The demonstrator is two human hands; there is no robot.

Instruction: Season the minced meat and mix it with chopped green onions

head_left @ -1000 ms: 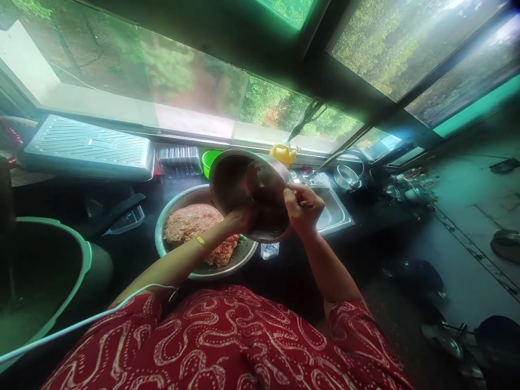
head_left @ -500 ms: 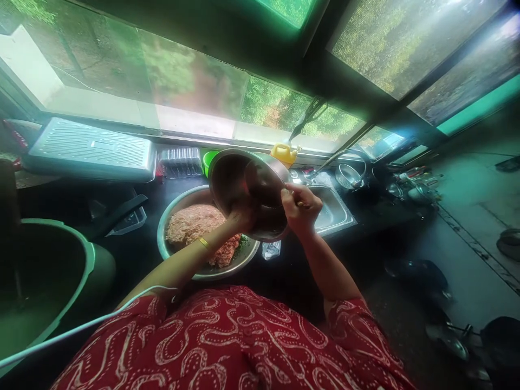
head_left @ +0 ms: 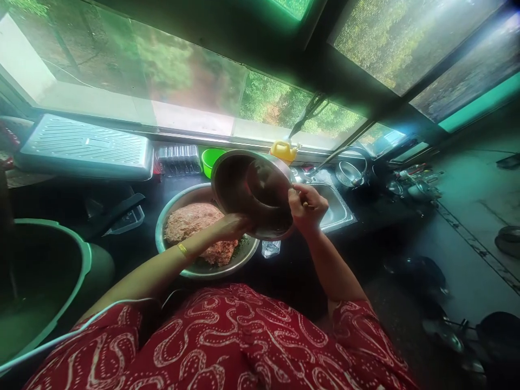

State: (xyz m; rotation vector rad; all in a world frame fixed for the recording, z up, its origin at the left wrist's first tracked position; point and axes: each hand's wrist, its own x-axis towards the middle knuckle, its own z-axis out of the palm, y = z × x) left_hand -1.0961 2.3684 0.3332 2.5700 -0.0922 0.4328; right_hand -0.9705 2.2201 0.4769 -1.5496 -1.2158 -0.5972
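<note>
1. Since half a second ago, the left hand (head_left: 231,225) has slid lower along the rim of the steel pan (head_left: 252,192), and the pan tips a little more toward the person.
2. Left fingers curl around the pan's near rim; right hand (head_left: 306,208) is closed around a handle, probably of a ladle (head_left: 268,184) whose bowl sits inside the pan.
3. Held in the air, the pan hangs over the far right part of the big steel bowl (head_left: 174,208), which holds a pinkish minced mix (head_left: 195,227).
4. Judging by the pan's nearly bare inside, most of its contents seem already out; only scraping looks left.
5. Counter (head_left: 134,244) room is tight: a sink (head_left: 335,208) lies just right, a green tub (head_left: 87,260) at the left edge, a tray (head_left: 87,146) along the back.
</note>
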